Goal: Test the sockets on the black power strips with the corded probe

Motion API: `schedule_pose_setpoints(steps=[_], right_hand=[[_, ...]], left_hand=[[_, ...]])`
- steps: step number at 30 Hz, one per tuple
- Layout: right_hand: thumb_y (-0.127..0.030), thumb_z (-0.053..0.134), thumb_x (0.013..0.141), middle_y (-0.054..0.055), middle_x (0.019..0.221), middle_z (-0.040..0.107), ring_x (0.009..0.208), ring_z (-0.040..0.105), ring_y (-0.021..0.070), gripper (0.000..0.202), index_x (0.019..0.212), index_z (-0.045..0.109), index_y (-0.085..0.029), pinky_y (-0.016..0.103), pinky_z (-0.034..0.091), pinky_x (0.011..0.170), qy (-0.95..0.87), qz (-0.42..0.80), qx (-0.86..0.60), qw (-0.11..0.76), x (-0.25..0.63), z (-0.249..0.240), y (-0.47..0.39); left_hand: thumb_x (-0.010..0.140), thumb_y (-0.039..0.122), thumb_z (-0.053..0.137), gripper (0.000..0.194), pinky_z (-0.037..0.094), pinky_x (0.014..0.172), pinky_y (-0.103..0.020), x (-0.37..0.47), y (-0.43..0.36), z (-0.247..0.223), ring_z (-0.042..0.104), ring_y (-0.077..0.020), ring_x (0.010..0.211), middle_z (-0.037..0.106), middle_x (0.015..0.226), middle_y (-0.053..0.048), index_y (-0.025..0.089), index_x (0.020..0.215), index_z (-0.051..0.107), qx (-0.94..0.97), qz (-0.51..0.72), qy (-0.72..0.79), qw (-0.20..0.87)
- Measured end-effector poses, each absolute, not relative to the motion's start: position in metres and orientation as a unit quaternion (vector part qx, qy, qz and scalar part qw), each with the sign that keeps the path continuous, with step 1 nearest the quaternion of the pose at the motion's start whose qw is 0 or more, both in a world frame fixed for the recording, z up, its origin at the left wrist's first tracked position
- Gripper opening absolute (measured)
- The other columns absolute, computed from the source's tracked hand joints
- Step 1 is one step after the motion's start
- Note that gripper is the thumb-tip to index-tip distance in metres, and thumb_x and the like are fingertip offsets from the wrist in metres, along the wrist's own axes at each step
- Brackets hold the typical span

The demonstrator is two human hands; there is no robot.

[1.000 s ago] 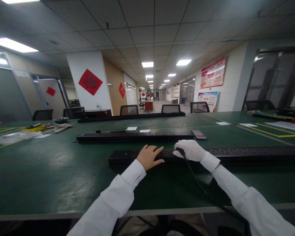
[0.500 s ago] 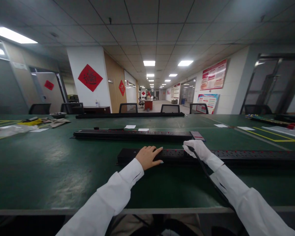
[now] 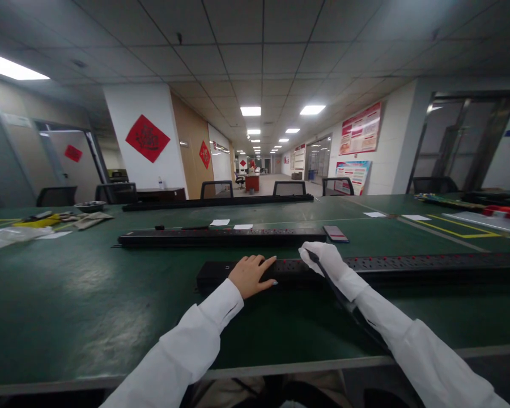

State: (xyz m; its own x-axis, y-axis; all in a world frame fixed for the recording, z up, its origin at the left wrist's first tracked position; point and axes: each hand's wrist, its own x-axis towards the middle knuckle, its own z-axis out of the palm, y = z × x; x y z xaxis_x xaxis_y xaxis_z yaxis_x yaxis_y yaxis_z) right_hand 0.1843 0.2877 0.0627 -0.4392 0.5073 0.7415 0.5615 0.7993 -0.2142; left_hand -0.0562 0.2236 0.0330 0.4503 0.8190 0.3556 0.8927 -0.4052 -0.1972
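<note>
A long black power strip (image 3: 425,265) with rows of sockets and small red parts lies across the table in front of me. My left hand (image 3: 251,276) is bare and rests on the strip near its left end, thumb and fingers spread. My right hand (image 3: 326,262), in a white glove, is closed on a black cable (image 3: 344,303) just above the sockets. From that hand the cable runs down along my right forearm past the table edge. The cable's end is hidden by the glove, so I cannot tell whether it touches a socket.
Behind lies a second power strip (image 3: 221,238), with a phone (image 3: 335,234) at its right end. Farther back is another long black bar (image 3: 216,203). Paper slips (image 3: 220,222) lie between them. A bowl (image 3: 90,206) and a cloth item (image 3: 92,220) are at the left.
My right hand with the cable has moved left along the strip, closer to my left hand. The left hand stays on the strip. The view has turned slightly.
</note>
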Motion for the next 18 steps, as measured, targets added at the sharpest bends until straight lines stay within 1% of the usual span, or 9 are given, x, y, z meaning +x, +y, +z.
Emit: schedule_pose_setpoints(steps=[3,5,10,14,18], right_hand=[[-0.031,0.038,0.082,-0.001,0.059,0.057,0.054,0.051,0.0092,0.028,0.065,0.056,-0.019,0.020,0.033,0.055,-0.871,-0.041,-0.323,0.369,0.179,0.062,0.286],[-0.030,0.038,0.083,0.000,0.060,0.057,0.054,0.050,0.0091,0.027,0.067,0.056,-0.019,0.020,0.032,0.055,-0.873,-0.061,-0.335,0.349,0.180,0.064,0.284],[-0.027,0.043,0.080,0.002,0.061,0.055,0.058,0.048,0.0105,0.021,0.066,0.057,-0.018,0.020,0.031,0.057,-0.893,-0.125,-0.328,0.281,0.181,0.066,0.278],[-0.031,0.043,0.081,0.004,0.063,0.054,0.060,0.048,0.0114,0.024,0.069,0.058,-0.018,0.021,0.031,0.060,-0.884,-0.156,-0.337,0.282,0.177,0.064,0.275],[-0.033,0.041,0.083,0.003,0.063,0.054,0.061,0.047,0.0117,0.026,0.070,0.058,-0.018,0.021,0.031,0.060,-0.882,-0.161,-0.336,0.289,0.177,0.062,0.276]], left_hand=[[0.080,0.061,0.031,0.064,0.039,0.079,-0.035,-0.057,0.224,0.033,0.052,-0.0224,0.093,0.053,0.108,-0.008,0.025,0.132,0.027,-0.832,-0.100,-0.515,0.178],[0.080,0.062,0.032,0.064,0.039,0.079,-0.036,-0.057,0.224,0.033,0.052,-0.0228,0.093,0.053,0.108,-0.008,0.025,0.132,0.027,-0.831,-0.100,-0.519,0.174],[0.079,0.062,0.033,0.066,0.039,0.081,-0.036,-0.057,0.223,0.033,0.052,-0.0231,0.094,0.053,0.109,-0.008,0.024,0.133,0.026,-0.829,-0.105,-0.525,0.165],[0.079,0.062,0.033,0.066,0.039,0.081,-0.037,-0.056,0.223,0.034,0.051,-0.0232,0.095,0.052,0.111,-0.008,0.024,0.133,0.025,-0.829,-0.107,-0.528,0.154],[0.079,0.062,0.033,0.067,0.038,0.082,-0.037,-0.056,0.224,0.034,0.051,-0.0234,0.096,0.052,0.111,-0.008,0.024,0.133,0.025,-0.830,-0.103,-0.527,0.151]])
